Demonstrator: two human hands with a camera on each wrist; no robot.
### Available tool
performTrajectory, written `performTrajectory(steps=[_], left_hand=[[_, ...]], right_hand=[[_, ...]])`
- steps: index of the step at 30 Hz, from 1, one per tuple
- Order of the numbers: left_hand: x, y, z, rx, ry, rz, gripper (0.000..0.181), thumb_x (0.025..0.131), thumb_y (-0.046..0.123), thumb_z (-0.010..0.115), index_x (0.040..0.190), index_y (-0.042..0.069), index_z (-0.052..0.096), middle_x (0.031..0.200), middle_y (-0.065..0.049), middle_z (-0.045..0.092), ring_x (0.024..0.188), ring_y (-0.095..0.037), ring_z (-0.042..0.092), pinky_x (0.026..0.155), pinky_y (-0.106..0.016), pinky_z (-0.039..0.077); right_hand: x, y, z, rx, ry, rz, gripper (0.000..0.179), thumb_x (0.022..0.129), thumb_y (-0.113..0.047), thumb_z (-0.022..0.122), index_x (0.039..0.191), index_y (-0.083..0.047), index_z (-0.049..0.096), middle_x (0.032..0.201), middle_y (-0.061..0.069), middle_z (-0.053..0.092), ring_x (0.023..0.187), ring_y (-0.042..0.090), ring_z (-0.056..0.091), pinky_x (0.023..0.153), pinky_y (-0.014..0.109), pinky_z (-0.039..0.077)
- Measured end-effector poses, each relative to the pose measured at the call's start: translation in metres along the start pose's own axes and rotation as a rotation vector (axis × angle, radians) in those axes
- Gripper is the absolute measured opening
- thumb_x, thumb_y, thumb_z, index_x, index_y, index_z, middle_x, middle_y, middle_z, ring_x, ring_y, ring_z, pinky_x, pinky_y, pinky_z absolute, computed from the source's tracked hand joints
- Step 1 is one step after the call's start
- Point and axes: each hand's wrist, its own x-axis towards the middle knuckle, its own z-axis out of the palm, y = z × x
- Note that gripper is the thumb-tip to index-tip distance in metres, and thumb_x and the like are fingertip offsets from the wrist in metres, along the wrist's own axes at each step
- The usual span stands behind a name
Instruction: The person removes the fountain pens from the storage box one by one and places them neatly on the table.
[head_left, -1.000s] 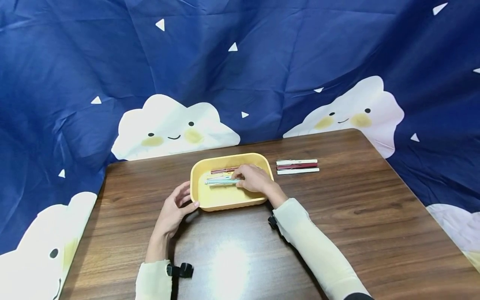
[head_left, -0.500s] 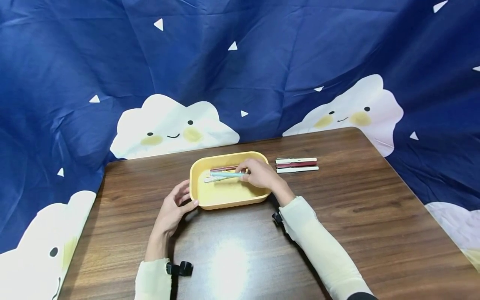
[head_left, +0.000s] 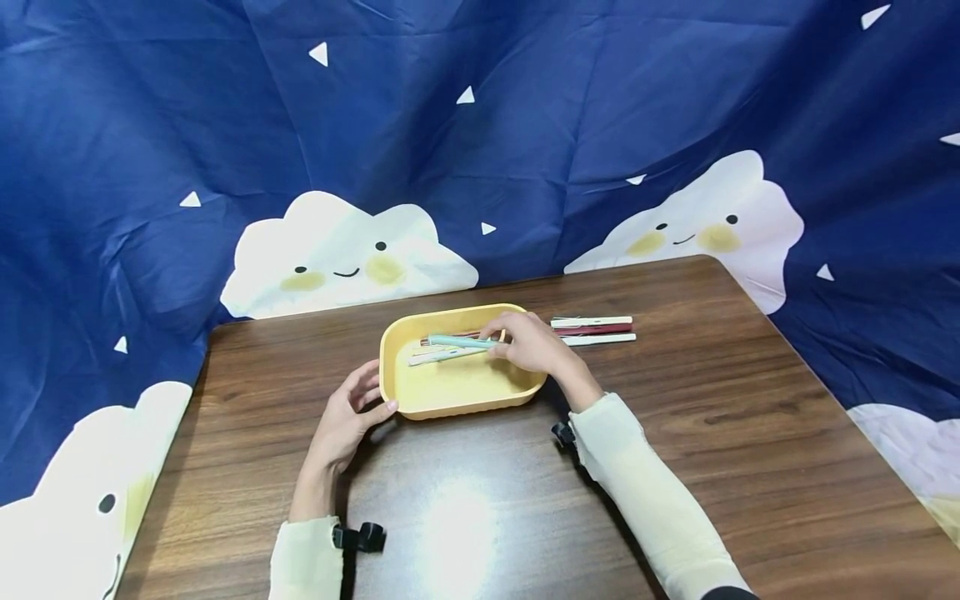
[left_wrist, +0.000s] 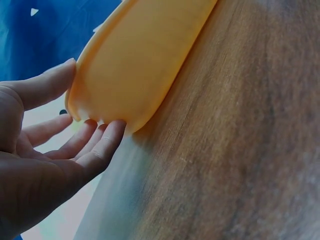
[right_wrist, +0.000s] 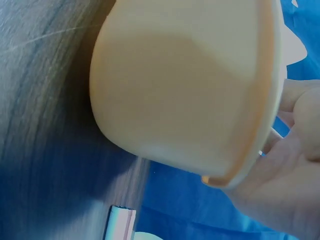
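My right hand reaches over the right end of a yellow plastic tray and pinches one end of a light blue pen. That pen is tilted across the others. Beneath it in the tray lie a pale pen and a reddish pen, both partly covered. With thumb at the rim and fingertips against the outer wall, my left hand holds the tray's left end. The left wrist view shows these fingers on the tray wall. In the right wrist view, the tray wall hides the pinched pen.
Right of the tray, a white pen, a dark red pen and another white pen lie side by side on the wooden table. A blue curtain with clouds hangs behind the table.
My right hand has lifted the light blue pen and moved right and slightly back with it, over the reddish pen. The left hand stays at the tray's left end.
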Motion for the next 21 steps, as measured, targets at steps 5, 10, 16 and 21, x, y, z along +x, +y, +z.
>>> performTrajectory(steps=[5,10,16,21], left_hand=[[-0.001,0.0,0.001,-0.002,0.003,0.0,0.075,0.087,-0.006,0.075,0.153,0.006,0.041,0.142,-0.022,0.049,0.129,-0.036,0.051,0.091,-0.021,0.05],[0.0,-0.001,0.001,0.012,0.007,-0.003,0.075,0.087,-0.005,0.075,0.153,0.006,0.041,0.143,-0.023,0.049,0.129,-0.036,0.051,0.091,-0.02,0.05],[0.0,-0.001,0.001,-0.002,0.007,-0.007,0.075,0.087,-0.006,0.075,0.153,0.007,0.041,0.143,-0.022,0.049,0.129,-0.036,0.051,0.09,-0.021,0.05],[0.0,-0.001,0.001,-0.008,0.005,0.002,0.075,0.087,-0.007,0.074,0.153,0.006,0.041,0.142,-0.022,0.049,0.129,-0.036,0.051,0.091,-0.021,0.05]], right_hand=[[-0.003,0.003,-0.004,0.048,0.033,0.004,0.02,0.086,-0.004,0.078,0.106,-0.008,0.078,0.093,0.0,0.071,0.079,0.014,0.06,0.073,0.033,0.048],[-0.005,0.005,-0.009,0.083,0.055,0.009,0.019,0.086,-0.002,0.078,0.105,-0.007,0.078,0.091,0.001,0.071,0.077,0.016,0.06,0.07,0.032,0.048],[-0.011,0.008,-0.015,0.103,0.087,-0.003,0.02,0.086,0.001,0.077,0.105,-0.004,0.077,0.09,0.005,0.069,0.08,0.021,0.06,0.071,0.034,0.048],[-0.018,0.015,-0.021,0.102,0.113,0.007,0.019,0.086,0.002,0.077,0.105,-0.002,0.077,0.092,0.006,0.069,0.08,0.022,0.06,0.072,0.034,0.048]])
